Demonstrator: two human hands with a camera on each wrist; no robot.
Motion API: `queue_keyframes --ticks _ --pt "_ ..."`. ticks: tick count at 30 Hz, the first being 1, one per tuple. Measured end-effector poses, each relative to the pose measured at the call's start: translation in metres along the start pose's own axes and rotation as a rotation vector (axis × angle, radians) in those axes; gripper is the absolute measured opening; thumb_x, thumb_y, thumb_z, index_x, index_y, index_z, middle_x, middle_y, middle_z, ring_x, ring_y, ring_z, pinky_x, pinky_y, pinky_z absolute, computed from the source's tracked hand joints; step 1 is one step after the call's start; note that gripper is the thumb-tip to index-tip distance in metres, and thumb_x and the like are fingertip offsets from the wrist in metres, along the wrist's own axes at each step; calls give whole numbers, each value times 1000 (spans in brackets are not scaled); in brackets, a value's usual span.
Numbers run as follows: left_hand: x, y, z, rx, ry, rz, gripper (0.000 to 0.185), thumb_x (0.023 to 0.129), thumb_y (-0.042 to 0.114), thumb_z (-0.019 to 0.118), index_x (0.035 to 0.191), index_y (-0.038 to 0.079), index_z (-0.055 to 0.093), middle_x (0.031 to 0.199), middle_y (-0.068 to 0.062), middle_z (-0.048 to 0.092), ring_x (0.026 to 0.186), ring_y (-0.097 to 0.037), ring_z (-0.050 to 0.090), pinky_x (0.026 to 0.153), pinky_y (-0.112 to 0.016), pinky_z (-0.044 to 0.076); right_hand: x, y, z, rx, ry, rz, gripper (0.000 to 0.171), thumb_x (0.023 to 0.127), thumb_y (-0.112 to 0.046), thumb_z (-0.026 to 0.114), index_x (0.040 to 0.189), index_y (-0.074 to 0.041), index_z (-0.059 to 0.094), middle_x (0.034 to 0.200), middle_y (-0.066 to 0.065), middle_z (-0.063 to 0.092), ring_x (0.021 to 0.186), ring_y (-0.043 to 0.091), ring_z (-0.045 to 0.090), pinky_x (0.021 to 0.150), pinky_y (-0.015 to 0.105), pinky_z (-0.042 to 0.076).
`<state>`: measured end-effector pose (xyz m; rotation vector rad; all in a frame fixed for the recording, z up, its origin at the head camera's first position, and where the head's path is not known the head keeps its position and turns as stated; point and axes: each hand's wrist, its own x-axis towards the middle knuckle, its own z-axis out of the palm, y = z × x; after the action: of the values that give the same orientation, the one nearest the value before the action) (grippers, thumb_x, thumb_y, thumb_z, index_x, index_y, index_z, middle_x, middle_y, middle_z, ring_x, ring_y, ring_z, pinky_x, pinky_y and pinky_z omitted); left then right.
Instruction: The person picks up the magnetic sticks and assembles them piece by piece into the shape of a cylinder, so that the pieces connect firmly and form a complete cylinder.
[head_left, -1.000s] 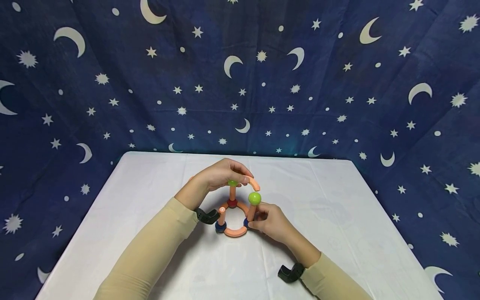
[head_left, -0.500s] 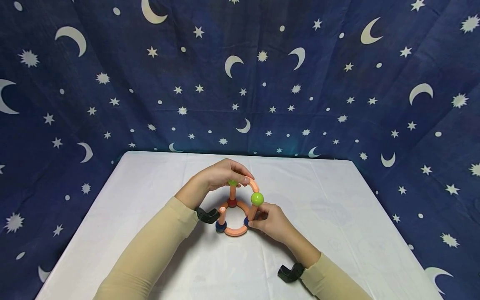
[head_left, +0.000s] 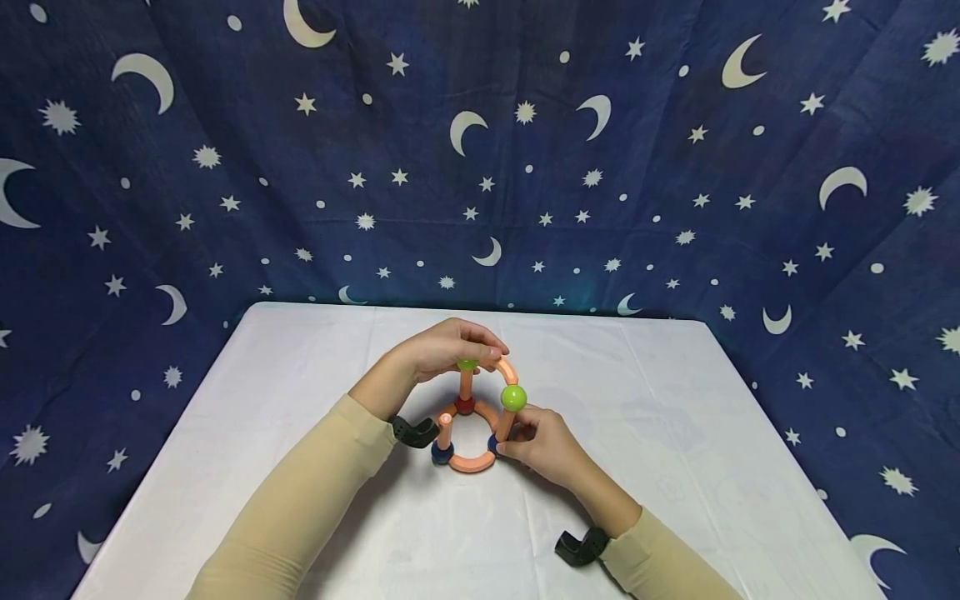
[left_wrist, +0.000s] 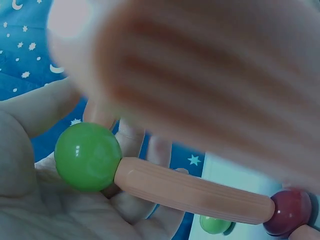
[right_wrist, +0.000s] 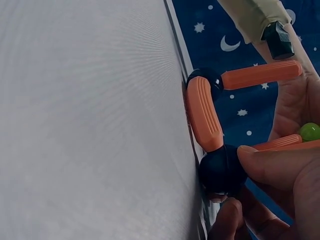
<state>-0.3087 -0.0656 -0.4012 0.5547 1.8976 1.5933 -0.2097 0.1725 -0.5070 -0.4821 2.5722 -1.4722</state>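
A small toy frame [head_left: 471,417] of orange rods and coloured balls stands on the white table [head_left: 675,433], a little behind the table's middle. Its base is a flat ring of curved orange pieces [right_wrist: 204,114] lying on the cloth, joined by dark blue balls [right_wrist: 222,170] and a red ball [head_left: 465,406] at the far side. From the ring, straight rods rise with their long axes near upright: one from the red ball to a green ball [left_wrist: 88,156], one on the right side of the ring topped by a larger green ball [head_left: 513,397], and a short bare one [head_left: 445,427] on the left side.

The left hand [head_left: 442,346] arches over the top of the frame, fingers curled, pinching a curved orange piece [head_left: 508,367] beside the far green ball. The right hand [head_left: 543,442] sits at the ring's right side, thumb and fingers closed on the rod [head_left: 504,425] just above a blue ball.

Both forearms flank the frame from the near side. Beyond the ring the table runs bare to its edges, with the starry blue backdrop [head_left: 225,167] behind the far edge
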Motion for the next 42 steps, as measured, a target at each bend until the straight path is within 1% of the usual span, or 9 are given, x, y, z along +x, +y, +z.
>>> queue_keyframes --ticks 5,11,14,19,23,29,37,40,42 --pt "-2 -1 -6 -38 66 7 33 106 23 67 131 2 73 108 0 79 101 -14 73 95 -36 60 0 -1 0 -9 6 7 19 86 -11 90 94 -23 77 88 0 70 72 16 62 59 27 52" --pt "-6 -5 -18 -49 185 -3 35 108 25 64 135 3 70 128 -13 78 107 -15 76 99 -39 62 -1 -2 1 -16 6 1 19 85 -9 89 94 -21 77 93 1 70 74 16 62 58 27 53" --pt "-3 -11 -23 -30 259 -10 32 107 23 66 133 4 71 133 -16 76 112 -21 75 102 -44 61 -2 -2 2 -16 8 3 19 85 -9 89 94 -21 77 93 1 71 74 16 63 58 27 53" --pt "11 -31 -25 24 345 -43 25 105 17 69 128 9 75 131 -13 76 113 -22 74 102 -47 61 -4 -1 3 -31 21 -1 20 84 -10 90 93 -22 77 89 -2 71 76 15 62 63 26 52" --pt "19 -45 -24 48 365 -61 27 103 15 72 128 11 75 129 -12 76 111 -21 72 102 -50 60 -7 -1 5 -24 23 5 20 84 -10 91 91 -23 77 88 -3 71 76 13 62 64 25 52" --pt "29 -58 -25 122 372 -27 37 100 8 69 137 6 71 141 -21 68 104 -20 68 90 -42 62 -10 -2 5 -27 24 13 19 84 -10 90 92 -22 77 90 -2 70 76 13 61 65 24 50" --pt "44 -66 -24 280 333 -30 46 98 12 71 144 7 67 154 -17 61 66 -20 58 64 -29 52 -11 -1 3 -39 31 -3 20 85 -10 90 92 -22 76 93 -2 70 78 14 61 67 25 51" --pt "48 -64 -22 353 325 -39 46 99 10 69 144 11 68 155 -14 61 65 -20 55 61 -27 49 -12 -1 3 -37 34 -6 20 85 -9 90 91 -22 76 93 -2 70 78 14 61 67 24 51" --pt "50 -63 -20 398 333 -39 46 97 9 69 143 12 69 154 -13 63 79 -20 60 69 -27 50 -12 -1 2 -37 37 -7 20 85 -9 90 91 -22 76 93 -2 70 78 14 61 67 24 51"
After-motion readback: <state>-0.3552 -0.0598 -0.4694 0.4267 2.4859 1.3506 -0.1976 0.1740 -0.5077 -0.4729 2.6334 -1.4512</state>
